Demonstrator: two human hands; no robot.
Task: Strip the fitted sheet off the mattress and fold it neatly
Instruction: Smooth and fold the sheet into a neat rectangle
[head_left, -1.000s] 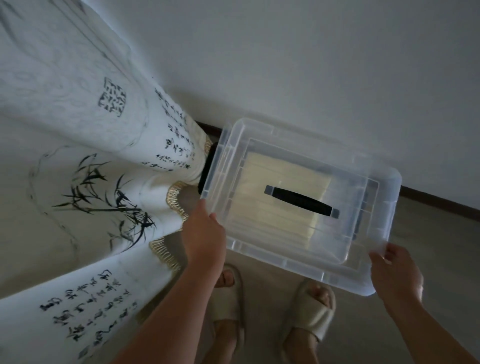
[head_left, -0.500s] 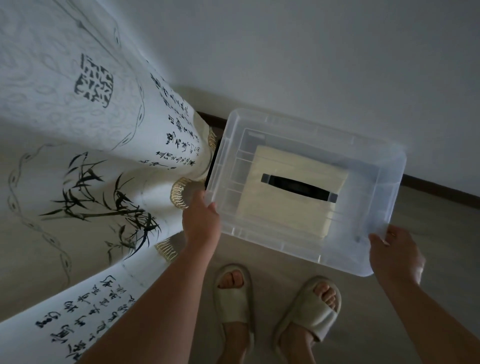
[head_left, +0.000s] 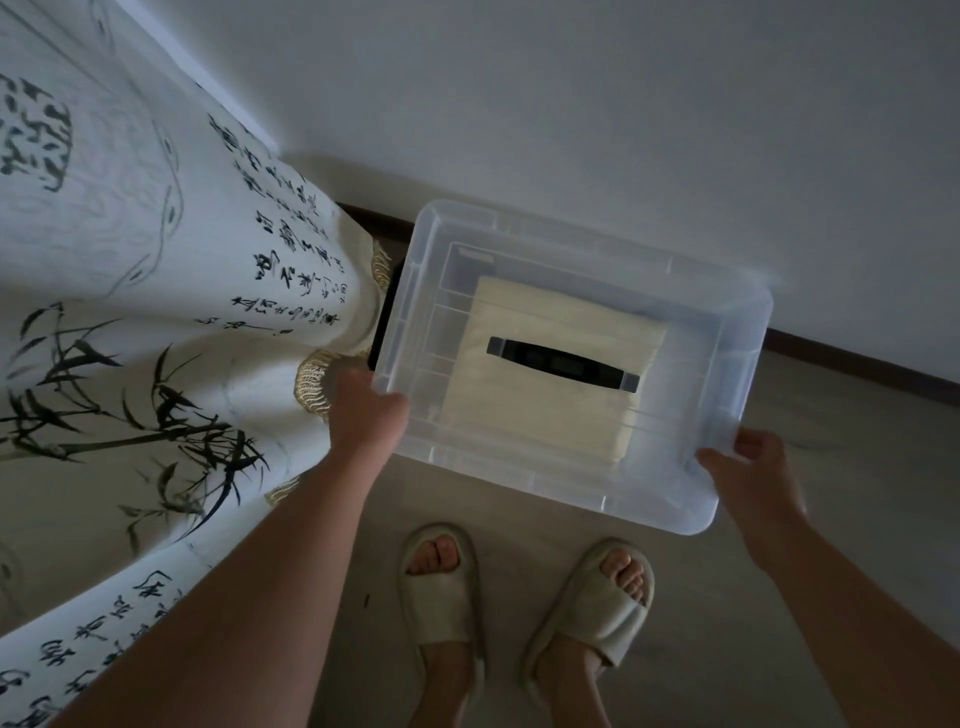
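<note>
While the sheet lies folded and boxed, stripping and folding are judged finished; only stowing appears left.

- Pale grey wall (head_left: 571, 104) is seen beyond both sets of fingers, dark skirting strip (head_left: 857, 358) at its foot.
- White hanging cloth printed with black bamboo and calligraphy (head_left: 156, 312) hangs outward of the left fingers, its fringed hem just beside them.
- Beige floor (head_left: 857, 493) is seen below and outward of the right fingers.
- Clear plastic storage box (head_left: 748, 312), lidded, spans between the two hands. Whether its base touches the floor cannot be told.
- Folded cream sheet (head_left: 545, 410) is seen through the lid, flat inside the box, between the hands and a little beyond the fingertips, judged slightly nearer the left fingers.
- Two cream open-toed slippers (head_left: 447, 603) are worn, back from the fingers, toward the body.
- Left hand (head_left: 366, 415) grips the near left corner, fingers curled over the rim.
- Right hand (head_left: 753, 478) grips the near right corner, fingers (head_left: 748, 441) curled together round the edge.
- Black bar handle (head_left: 561, 362) is set mid-lid, untouched.

Key relation: the long axis of box and handle runs from left fingers to right fingers, skewed, the right end nearer the body. Any setting-down is judged to need both hands kept level, the load being shared evenly.
</note>
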